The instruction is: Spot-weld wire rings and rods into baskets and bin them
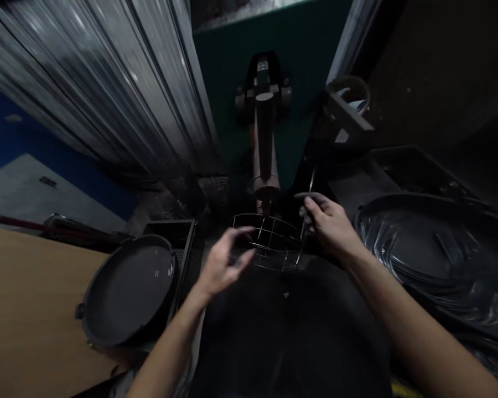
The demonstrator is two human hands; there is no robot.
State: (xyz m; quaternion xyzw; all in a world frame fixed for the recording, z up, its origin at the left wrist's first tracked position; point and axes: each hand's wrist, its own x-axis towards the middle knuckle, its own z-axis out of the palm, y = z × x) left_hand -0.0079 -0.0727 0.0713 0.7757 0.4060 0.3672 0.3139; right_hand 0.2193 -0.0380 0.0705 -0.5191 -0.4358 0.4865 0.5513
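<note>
A curved wire frame (269, 239) with crossing wires lies in the middle, below the cylindrical arm of a machine (266, 143). My left hand (226, 258) is at the frame's left side, thumb and fingers apart, with nothing visible between them. On the right, my right hand (326, 216) pinches a thin metal rod (304, 226) that stands steeply at the frame's right end. Whether the rod touches the frame cannot be made out.
A round dark pan (128, 290) with a few small pieces sits at the left beside a wooden board (33, 309). At the right, a large round tray (423, 207) holds bent wires (415, 276). Corrugated metal (108, 61) rises at the upper left.
</note>
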